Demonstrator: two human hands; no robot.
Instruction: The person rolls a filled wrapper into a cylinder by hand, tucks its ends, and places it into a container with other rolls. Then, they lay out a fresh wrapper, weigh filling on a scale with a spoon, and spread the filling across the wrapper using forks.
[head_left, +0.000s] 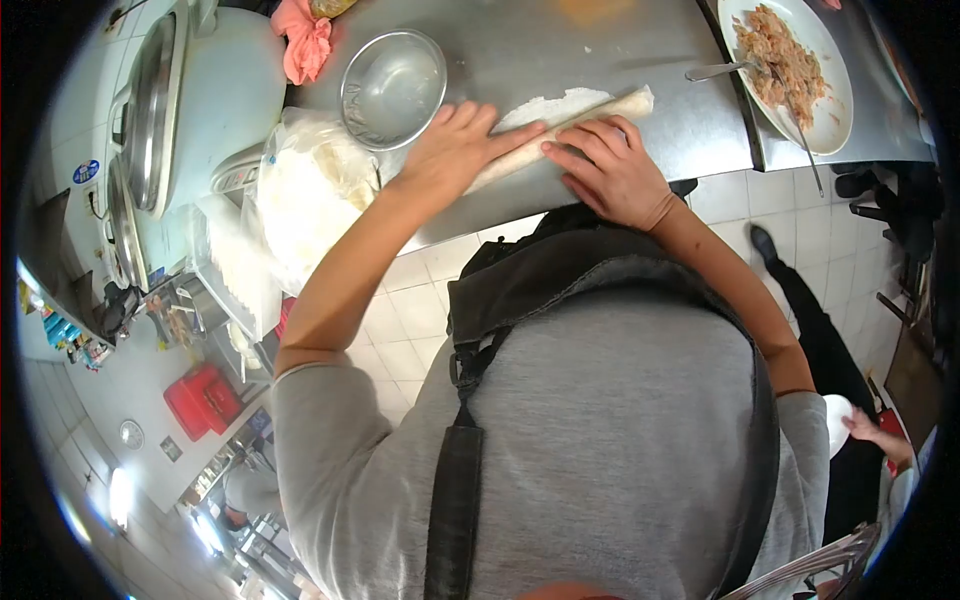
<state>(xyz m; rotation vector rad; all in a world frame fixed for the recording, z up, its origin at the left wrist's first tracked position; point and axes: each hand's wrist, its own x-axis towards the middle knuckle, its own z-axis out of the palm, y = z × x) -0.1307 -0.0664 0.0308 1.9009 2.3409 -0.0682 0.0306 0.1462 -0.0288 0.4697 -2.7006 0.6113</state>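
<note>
A long pale rolled wrapper [519, 158] lies slantwise near the front edge of the steel table [665, 50]. Behind it shows a strip of flat white wrapper sheet [556, 107]. My left hand [447, 150] is open, fingers spread, its thumb stretched along the roll and its fingertips close to a metal bowl [394, 89]. The fingers of my right hand [618, 172] curve over the roll towards its right end. Part of the roll is hidden under both hands.
To the right, a white oval dish [840, 95] holds shredded filling [785, 60] with two metal utensils. A plastic bag of white sheets [310, 190] stands left, and a pink cloth [303, 42] lies behind. Another person's hand [868, 428] holds a white dish at lower right.
</note>
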